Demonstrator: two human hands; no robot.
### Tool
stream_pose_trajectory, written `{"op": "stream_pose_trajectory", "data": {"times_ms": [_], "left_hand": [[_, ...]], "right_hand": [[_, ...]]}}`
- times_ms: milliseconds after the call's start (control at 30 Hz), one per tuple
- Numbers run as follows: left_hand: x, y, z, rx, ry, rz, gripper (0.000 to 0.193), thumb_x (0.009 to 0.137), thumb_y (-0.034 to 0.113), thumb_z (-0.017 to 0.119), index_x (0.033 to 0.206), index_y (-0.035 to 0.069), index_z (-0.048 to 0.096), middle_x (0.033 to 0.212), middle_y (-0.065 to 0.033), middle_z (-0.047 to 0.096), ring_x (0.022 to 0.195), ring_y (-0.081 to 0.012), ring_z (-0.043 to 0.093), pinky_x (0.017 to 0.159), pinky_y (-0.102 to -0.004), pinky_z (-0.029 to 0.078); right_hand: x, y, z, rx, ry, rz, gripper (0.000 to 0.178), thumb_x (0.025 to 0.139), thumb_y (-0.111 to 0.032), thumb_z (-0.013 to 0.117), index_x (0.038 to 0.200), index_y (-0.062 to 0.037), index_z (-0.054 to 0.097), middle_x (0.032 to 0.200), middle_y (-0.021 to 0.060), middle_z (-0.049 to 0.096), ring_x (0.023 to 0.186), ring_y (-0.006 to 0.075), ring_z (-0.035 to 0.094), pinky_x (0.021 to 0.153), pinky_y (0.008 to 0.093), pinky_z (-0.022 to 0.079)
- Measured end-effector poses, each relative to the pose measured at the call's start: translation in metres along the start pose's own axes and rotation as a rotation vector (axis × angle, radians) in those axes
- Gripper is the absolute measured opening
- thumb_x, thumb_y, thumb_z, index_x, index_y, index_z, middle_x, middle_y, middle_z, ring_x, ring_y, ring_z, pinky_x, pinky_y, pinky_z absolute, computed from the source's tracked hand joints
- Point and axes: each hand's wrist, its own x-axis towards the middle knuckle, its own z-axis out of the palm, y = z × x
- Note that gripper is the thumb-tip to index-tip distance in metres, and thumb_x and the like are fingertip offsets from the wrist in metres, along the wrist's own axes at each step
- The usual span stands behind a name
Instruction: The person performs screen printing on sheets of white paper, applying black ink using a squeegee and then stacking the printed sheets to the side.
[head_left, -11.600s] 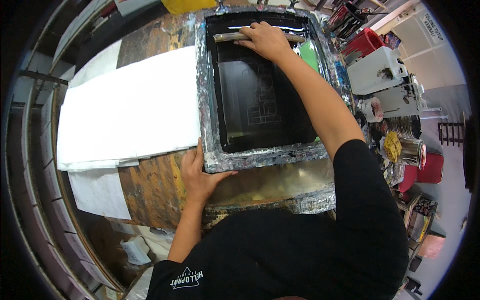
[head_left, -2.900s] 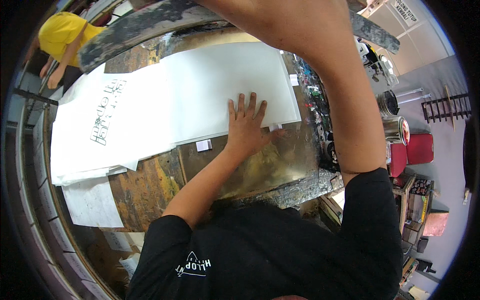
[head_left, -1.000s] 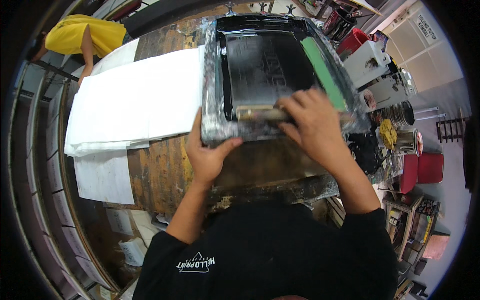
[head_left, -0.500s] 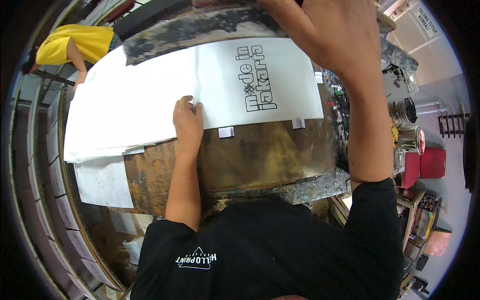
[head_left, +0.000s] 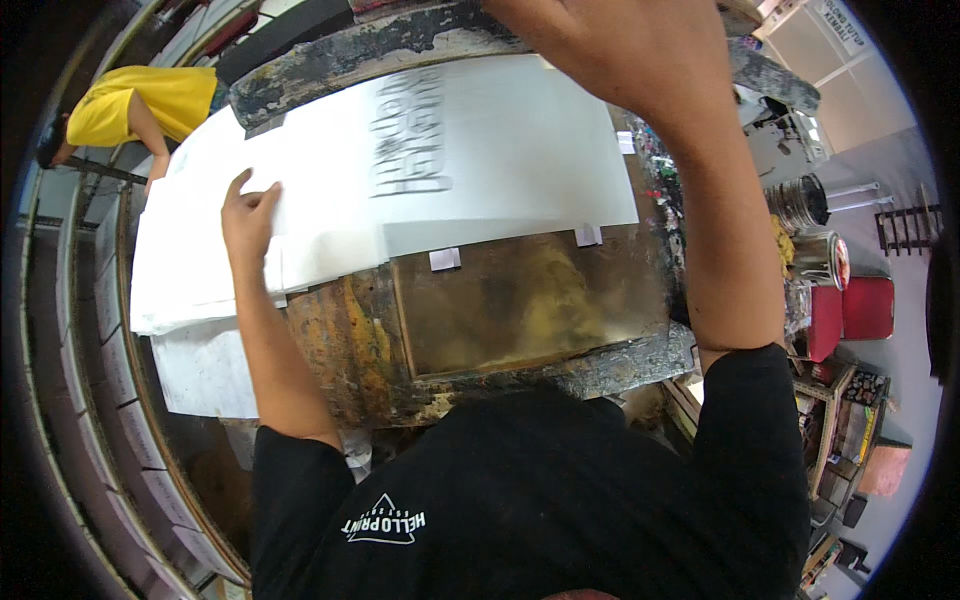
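Note:
A white sheet (head_left: 480, 150) with dark outlined lettering lies across the worktop, its print smeared by motion. At its left end my left hand (head_left: 250, 220) is closed on the sheet's edge, thumb and fingertips over the white; the exact grip is hard to see against the white behind it. Beneath and left of it, a stack of white sheets (head_left: 190, 250) spreads out. My right hand (head_left: 625, 45) is raised high at the top edge of the view, above the far side of the sheet. Its fingers are cut off there, so what they hold is hidden.
Small pale tabs (head_left: 445, 259) sit on the stained brown board (head_left: 490, 320) along the sheet's near edge. A paint-crusted bar (head_left: 370, 55) runs behind. At the left are shelves (head_left: 150, 440) and a person in a yellow shirt (head_left: 140, 105); at the right, cans (head_left: 820, 258) and a red chair (head_left: 865, 308).
My left hand has moved left, and the printed sheet has slid left with it over the stack. My right hand stays raised, slightly further left in the view.

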Motion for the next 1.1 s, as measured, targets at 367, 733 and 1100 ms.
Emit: {"op": "stream_pose_trajectory", "data": {"times_ms": [367, 733, 1100], "left_hand": [[-0.193, 0.103, 0.231, 0.292, -0.429, 0.926, 0.104, 0.088, 0.088, 0.055, 0.163, 0.016, 0.049, 0.173, -0.0203, 0.035, 0.163, -0.0454, 0.021, 0.126, -0.0771, 0.003], [-0.198, 0.104, 0.228, 0.180, -0.525, 0.847, 0.112, 0.083, 0.087, 0.062, 0.165, 0.013, 0.046, 0.175, -0.0230, 0.030, 0.164, -0.0476, 0.018, 0.127, -0.0748, 0.007], [-0.097, -0.094, -0.080, -0.027, 0.535, 0.198, 0.030, 0.106, 0.022, 0.071, 0.118, -0.003, 0.078, 0.103, -0.0189, 0.081, 0.087, -0.0253, 0.078, 0.078, -0.0379, 0.060]], "right_hand": [[0.019, 0.004, -0.009, 0.000, -0.175, 0.076, 0.044, 0.103, -0.046, 0.052, 0.077, -0.0111, 0.061, 0.069, 0.0038, 0.059, 0.064, 0.0200, 0.051, 0.078, 0.0425, 0.046], [0.002, 0.008, 0.004, -0.059, -0.014, 0.047, 0.055, 0.107, -0.050, 0.056, 0.129, -0.0045, 0.076, 0.111, 0.0251, 0.077, 0.097, 0.0410, 0.075, 0.091, 0.0461, 0.056], [-0.017, 0.011, 0.005, -0.086, -0.083, 0.012, 0.045, 0.109, -0.043, 0.055, 0.125, -0.0045, 0.071, 0.111, 0.0240, 0.073, 0.108, 0.0444, 0.067, 0.100, 0.0487, 0.045]]}}
